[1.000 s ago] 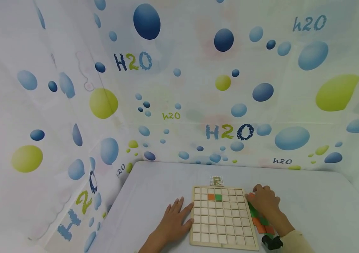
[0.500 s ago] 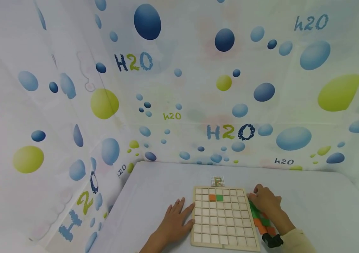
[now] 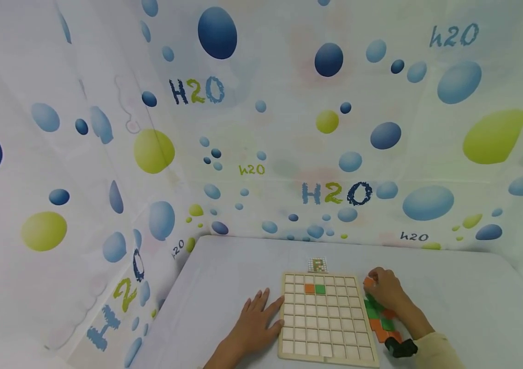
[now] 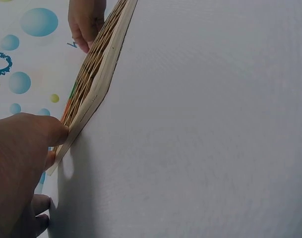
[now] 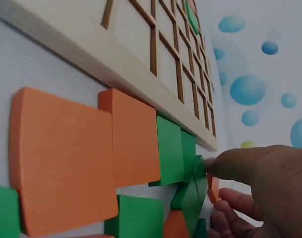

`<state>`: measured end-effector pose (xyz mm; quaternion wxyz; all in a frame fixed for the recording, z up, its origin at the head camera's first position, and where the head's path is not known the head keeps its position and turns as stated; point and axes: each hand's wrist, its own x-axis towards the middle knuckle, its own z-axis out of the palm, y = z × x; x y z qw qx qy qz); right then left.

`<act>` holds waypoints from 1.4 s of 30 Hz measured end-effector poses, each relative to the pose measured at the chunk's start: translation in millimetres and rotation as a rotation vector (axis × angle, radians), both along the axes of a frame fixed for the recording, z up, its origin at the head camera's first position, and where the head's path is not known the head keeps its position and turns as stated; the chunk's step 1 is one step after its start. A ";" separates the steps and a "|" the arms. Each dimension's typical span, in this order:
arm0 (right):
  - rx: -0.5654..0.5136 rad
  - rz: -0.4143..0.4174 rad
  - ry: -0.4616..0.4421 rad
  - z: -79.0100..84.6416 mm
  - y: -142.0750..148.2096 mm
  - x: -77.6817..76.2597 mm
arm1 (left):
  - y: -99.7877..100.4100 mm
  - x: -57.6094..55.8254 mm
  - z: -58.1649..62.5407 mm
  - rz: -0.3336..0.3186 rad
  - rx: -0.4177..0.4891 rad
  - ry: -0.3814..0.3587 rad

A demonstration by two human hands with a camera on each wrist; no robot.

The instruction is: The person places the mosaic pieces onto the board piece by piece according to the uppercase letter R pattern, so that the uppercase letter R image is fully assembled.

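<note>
A wooden grid board (image 3: 316, 320) lies flat on the table, with one orange tile (image 3: 309, 288) and one green tile (image 3: 320, 289) side by side in its second row. My left hand (image 3: 256, 322) rests at the board's left edge, fingers spread and fairly straight; in the left wrist view the thumb touches the wooden rim (image 4: 102, 82). Beyond the board's far right corner, my right hand (image 3: 386, 289) pinches another orange tile (image 3: 369, 282) between thumb and fingers. That tile (image 5: 213, 189) is partly hidden by the fingers in the right wrist view.
Loose green tiles (image 3: 372, 309) and orange tiles (image 3: 381, 334) lie along the board's right side, some overlapping. A small pattern card (image 3: 318, 264) sits behind the board's far edge. Dark wrist gear (image 3: 401, 347) is at the right sleeve. A printed curtain (image 3: 279, 133) stands behind the white table.
The right hand shifts slightly near the board's far right corner, and an orange tile now shows at its fingertips. The left hand stays at the board's edge.
</note>
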<state>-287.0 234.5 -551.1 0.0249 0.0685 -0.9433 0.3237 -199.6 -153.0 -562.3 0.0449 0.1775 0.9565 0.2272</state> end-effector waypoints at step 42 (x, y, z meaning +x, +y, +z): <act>-0.023 0.065 0.042 -5.8 -2.1 -0.3 | -1.4 -4.2 -10.2 0.009 -0.002 -0.006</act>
